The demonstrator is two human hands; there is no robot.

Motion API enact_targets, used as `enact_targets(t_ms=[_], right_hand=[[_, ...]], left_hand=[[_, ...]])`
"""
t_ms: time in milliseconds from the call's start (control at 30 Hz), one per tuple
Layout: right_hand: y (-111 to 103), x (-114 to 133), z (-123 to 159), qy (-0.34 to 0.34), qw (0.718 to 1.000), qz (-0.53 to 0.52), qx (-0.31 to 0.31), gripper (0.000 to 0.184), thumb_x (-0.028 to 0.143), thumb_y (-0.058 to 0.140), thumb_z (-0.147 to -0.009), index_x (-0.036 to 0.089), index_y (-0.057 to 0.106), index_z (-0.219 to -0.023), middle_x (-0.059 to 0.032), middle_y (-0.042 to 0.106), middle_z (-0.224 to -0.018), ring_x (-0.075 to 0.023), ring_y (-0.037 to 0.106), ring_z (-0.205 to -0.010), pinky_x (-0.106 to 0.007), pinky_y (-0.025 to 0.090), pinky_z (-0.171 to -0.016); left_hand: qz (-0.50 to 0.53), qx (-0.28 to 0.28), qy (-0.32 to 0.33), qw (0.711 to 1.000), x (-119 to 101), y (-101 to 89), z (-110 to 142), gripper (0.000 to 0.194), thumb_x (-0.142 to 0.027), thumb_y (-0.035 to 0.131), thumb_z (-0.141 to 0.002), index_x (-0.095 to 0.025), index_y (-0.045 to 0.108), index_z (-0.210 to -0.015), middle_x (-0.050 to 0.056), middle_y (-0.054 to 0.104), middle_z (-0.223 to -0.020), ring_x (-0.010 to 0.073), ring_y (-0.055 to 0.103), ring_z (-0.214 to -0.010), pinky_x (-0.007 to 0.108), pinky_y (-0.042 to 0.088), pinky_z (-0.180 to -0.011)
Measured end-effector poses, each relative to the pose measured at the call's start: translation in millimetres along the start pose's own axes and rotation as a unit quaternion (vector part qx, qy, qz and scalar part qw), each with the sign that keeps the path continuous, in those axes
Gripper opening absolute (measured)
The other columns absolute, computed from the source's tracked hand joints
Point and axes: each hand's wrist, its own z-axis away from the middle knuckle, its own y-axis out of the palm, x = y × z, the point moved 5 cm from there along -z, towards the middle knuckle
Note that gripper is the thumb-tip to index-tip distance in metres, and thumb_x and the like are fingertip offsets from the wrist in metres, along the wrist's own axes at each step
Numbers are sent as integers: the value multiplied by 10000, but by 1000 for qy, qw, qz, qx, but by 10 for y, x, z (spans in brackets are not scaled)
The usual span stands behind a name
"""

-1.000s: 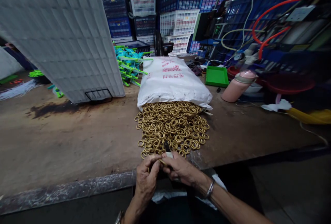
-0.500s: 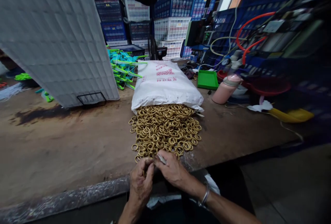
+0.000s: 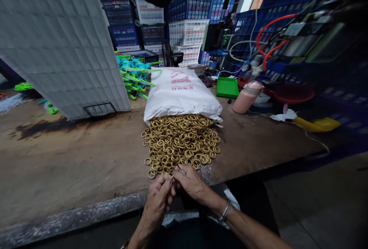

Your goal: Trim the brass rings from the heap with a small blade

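Observation:
At the table's front edge my left hand (image 3: 159, 195) is closed, thumb and finger pinching a small brass-coloured ring (image 3: 172, 178), mostly hidden by the fingertips. Close against it, my right hand (image 3: 192, 183) is closed around a slim grey metal tool (image 3: 181, 170), whose kind I cannot make out. Just beyond both hands spreads a heap of brass-coloured rings (image 3: 181, 138). They spill from the mouth of a white woven sack (image 3: 184, 101) with red print, which lies on the table.
A tall white padded panel (image 3: 66, 49) stands at left on the brown table (image 3: 86, 164). Green and turquoise plastic pieces (image 3: 135, 74) lie behind it. To the right are a green tray (image 3: 227, 87), a pink bottle (image 3: 247, 97) and a red bowl (image 3: 296, 92). Stacked crates (image 3: 188, 32) fill the back.
My left hand has turned a little and its fingertips now show a ring at the pinch. The right hand stays beside it with the tool. The view has shifted slightly.

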Motion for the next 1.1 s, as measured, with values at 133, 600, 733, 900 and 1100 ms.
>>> enact_targets(t_ms=[133,600,733,900,1100], right_hand=[[-15,-7,17,-8,999,-39,9,271,275,389,-818,168,455,-577,41,463,-530,-77,417,-509,-194,313,-497],[-63,-56,202,-117,978,174,-22,113,112,410,-722,194,472,-677,27,514,-602,-102,438,-567,-199,301,-551],[-52,-67,244,-117,966,232,-7,222,45,389,-621,201,480,-749,10,546,-655,-121,477,-609,-205,304,-577],[-47,-58,271,-113,950,291,13,296,38,372,-598,201,482,-820,-6,573,-690,-137,505,-643,-217,289,-577],[-237,-155,257,-59,928,367,-26,224,65,399,-654,180,500,-817,-19,568,-648,-139,477,-574,-243,241,-539]], left_hand=[[17,-6,-5,1000,23,11,26,314,-475,518,-770,-172,480,-694,-72,406,-500,33,259,-367,145,194,-339],[-3,-51,-7,999,62,33,65,364,-535,514,-740,-185,434,-680,-77,428,-510,28,292,-358,133,201,-335],[-20,-67,2,998,55,52,69,381,-559,544,-700,-191,444,-686,-67,453,-533,38,321,-374,143,215,-347],[-49,-65,57,995,17,67,98,359,-517,563,-714,-175,479,-641,-47,459,-539,46,332,-409,164,235,-377],[-7,-3,35,999,-38,188,324,336,-472,560,-747,-175,461,-626,-60,429,-478,37,302,-374,165,219,-371]])
